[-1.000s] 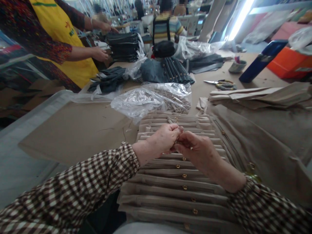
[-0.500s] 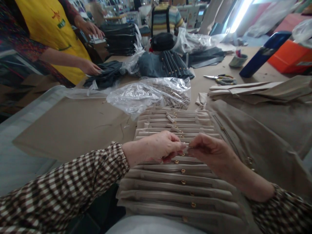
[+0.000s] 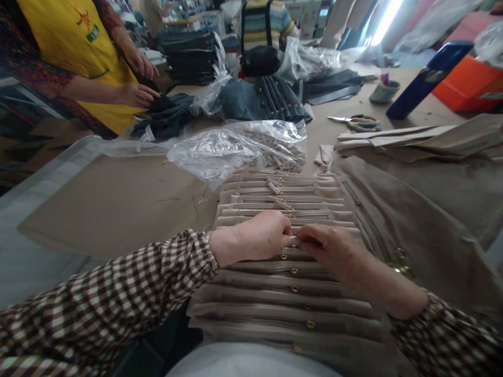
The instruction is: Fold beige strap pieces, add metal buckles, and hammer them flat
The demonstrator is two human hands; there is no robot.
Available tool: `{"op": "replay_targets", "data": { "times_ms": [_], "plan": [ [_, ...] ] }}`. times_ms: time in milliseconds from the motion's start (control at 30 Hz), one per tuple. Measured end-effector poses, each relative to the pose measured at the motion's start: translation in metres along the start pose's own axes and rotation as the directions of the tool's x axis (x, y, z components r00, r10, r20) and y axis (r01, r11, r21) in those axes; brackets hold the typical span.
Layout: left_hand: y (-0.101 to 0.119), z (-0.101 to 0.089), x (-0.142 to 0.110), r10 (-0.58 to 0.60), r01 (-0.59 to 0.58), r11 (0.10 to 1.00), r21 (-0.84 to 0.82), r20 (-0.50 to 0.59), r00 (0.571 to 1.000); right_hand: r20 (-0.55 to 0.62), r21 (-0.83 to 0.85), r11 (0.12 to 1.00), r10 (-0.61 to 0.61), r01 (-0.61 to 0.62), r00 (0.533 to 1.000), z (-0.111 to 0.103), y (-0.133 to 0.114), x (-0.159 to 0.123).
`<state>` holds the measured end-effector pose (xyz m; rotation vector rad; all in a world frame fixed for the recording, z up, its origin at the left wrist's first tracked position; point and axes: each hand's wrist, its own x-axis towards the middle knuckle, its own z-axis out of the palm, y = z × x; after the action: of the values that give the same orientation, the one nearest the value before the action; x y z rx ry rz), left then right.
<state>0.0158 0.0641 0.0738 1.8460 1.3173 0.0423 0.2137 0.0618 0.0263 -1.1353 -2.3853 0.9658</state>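
Observation:
A fanned stack of beige fabric pieces with zips and brass pulls (image 3: 291, 298) lies in front of me. My left hand (image 3: 257, 241) and my right hand (image 3: 328, 250) meet over the middle of the stack, fingers pinched together on a small beige piece at one zip; what exactly they pinch is too small to make out. Two small beige tabs (image 3: 275, 187) lie on zips further up the stack. A clear plastic bag of small beige tabs (image 3: 239, 149) sits just beyond it.
Folded beige fabric (image 3: 424, 193) lies to the right. Scissors (image 3: 356, 123), a blue bottle (image 3: 428, 78), a small cup (image 3: 383, 93) and an orange box (image 3: 467, 86) stand behind. A person in a yellow apron (image 3: 98, 47) handles dark fabric (image 3: 168, 112) at far left.
My hands, first raised and pinching together, came down onto the stack of beige pieces. The person in the yellow apron moved both hands onto the dark fabric.

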Motion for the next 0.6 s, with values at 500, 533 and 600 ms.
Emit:
{"op": "replay_targets", "data": {
  "times_ms": [500,533,600],
  "plan": [
    [-0.003,0.004,-0.003,0.059,-0.049,0.944,0.325,-0.023,0.998,0.080,-0.308,0.951,0.001,0.024,0.997,0.005,-0.007,0.003],
    [-0.004,0.004,-0.003,0.059,-0.044,0.936,0.349,-0.032,0.998,0.072,-0.325,0.945,0.001,0.022,0.997,0.006,-0.006,0.003],
    [-0.008,0.002,-0.003,0.049,-0.023,0.937,0.348,-0.065,0.997,0.059,-0.334,0.942,-0.007,0.026,0.998,0.008,-0.003,0.003]
  ]
}}
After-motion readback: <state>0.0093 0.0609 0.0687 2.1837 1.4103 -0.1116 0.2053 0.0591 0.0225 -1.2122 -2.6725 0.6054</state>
